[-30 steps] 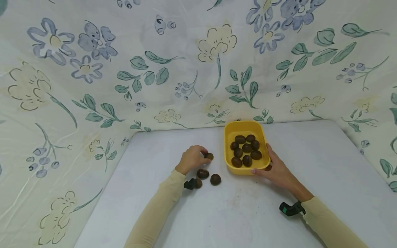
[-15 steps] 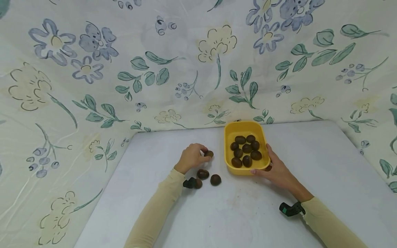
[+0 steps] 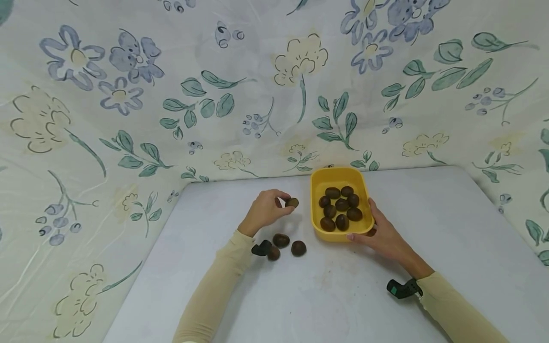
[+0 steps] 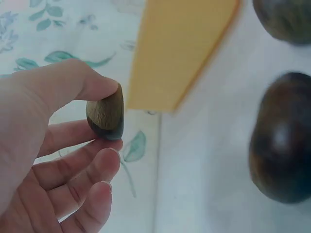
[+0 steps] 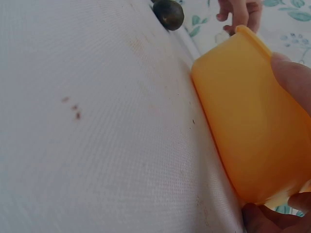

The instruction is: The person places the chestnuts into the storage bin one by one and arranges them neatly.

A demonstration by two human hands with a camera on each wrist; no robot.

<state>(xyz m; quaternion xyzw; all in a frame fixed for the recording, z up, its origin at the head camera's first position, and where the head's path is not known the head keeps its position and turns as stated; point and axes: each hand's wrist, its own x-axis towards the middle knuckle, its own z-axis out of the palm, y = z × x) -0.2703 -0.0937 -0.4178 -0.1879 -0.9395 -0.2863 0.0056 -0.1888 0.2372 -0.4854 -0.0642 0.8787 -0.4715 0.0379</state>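
My left hand [image 3: 265, 209] pinches a brown chestnut [image 3: 292, 202] between thumb and fingers, just left of the yellow plastic container. In the left wrist view that chestnut [image 4: 106, 114] shows its pale, rough base, and the other fingers are loosely bent below it. The yellow container [image 3: 332, 237] holds several chestnuts [image 3: 341, 205] in one loose layer. Its near right corner is gripped by my right hand [image 3: 386, 238], thumb at the rim and fingers round the side and underneath. The right wrist view shows the container's wall [image 5: 252, 111] tilted by the camera angle.
Three loose chestnuts lie on the white table [image 3: 326, 295] near my left wrist: an oblong chestnut [image 3: 280, 240], a rounder chestnut [image 3: 298, 248], and a chestnut [image 3: 273, 253] beside the black wrist camera [image 3: 262, 248]. A floral cloth [image 3: 257, 157] hangs behind the table.
My left hand has lifted the chestnut off the table, moving it up and slightly away from me. My right hand and the container have stayed in place.
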